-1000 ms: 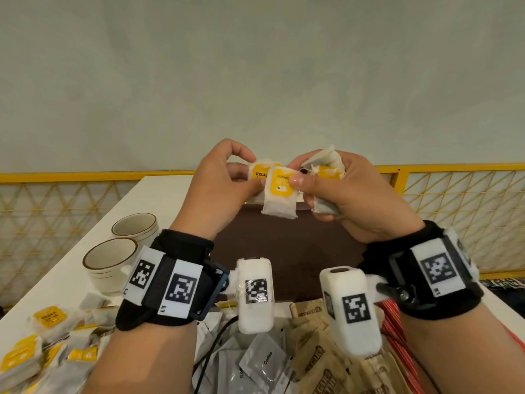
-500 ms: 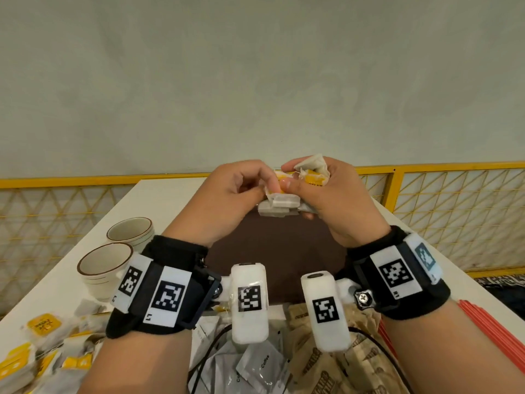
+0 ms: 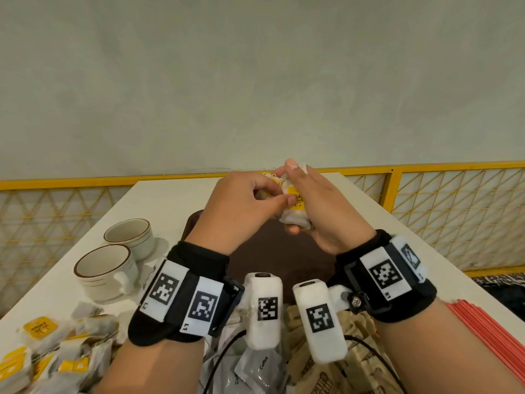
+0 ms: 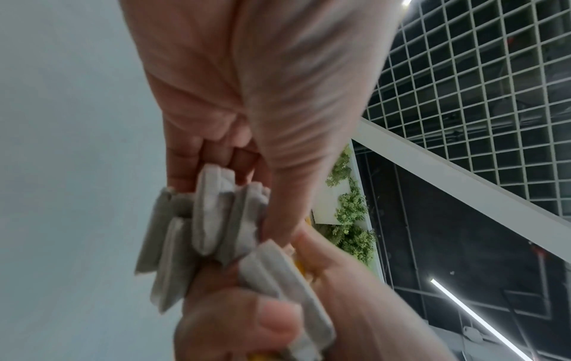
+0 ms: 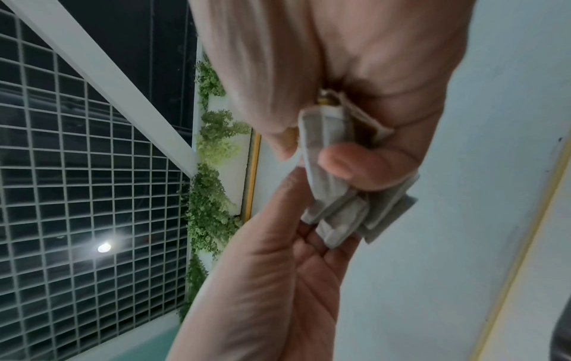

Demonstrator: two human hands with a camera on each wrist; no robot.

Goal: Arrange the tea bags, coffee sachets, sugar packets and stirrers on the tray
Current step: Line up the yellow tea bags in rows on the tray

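Both your hands, left hand [image 3: 241, 206] and right hand [image 3: 321, 211], grip tea bags [image 3: 294, 216] above the white surface [image 3: 176, 203]; cups [image 3: 106, 270] at 9 o'clock, grey wall [image 3: 255, 81] beyond.

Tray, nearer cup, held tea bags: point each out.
tray [image 3: 272, 251], head view, bare brown surface below the hands
nearer cup [image 3: 106, 273], head view, outer wall
held tea bags [image 3: 295, 221], head view, white lower edge of bundle

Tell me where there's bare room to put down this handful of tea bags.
The brown tray under both hands shows bare. The white table beyond the two cups is free too. Near you it's crowded: loose tea bags left, coffee sachets centre, red stirrers right.
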